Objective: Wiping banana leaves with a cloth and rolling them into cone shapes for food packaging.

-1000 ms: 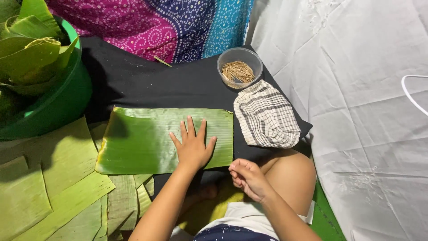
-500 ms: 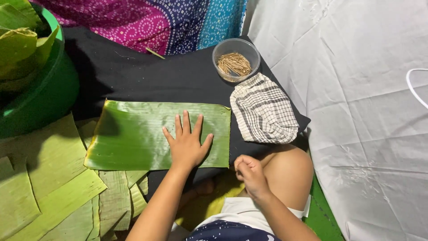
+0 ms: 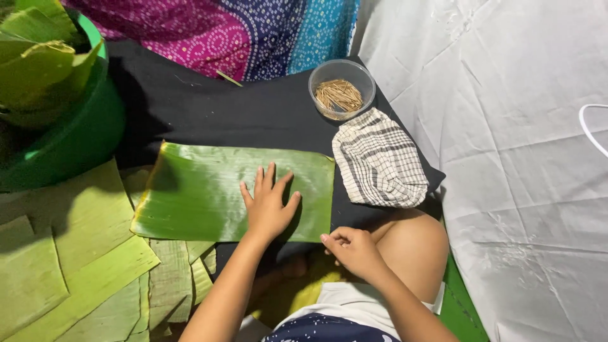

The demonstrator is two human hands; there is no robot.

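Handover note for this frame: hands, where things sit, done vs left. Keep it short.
Left hand: flat, fingers spread, pressing on the banana leaf piece; nothing in its grip.
Right hand: loosely curled at the knee, by the leaf's near right corner; whether it holds anything cannot be told.
Leaf lies flat on the black cloth. Clear bowl of small sticks beyond it, checked cloth to its right.
Cut leaf pieces stacked left; green tub holds more leaves.
Done: one leaf laid out. Left: leaf unfolded, no stick in it.
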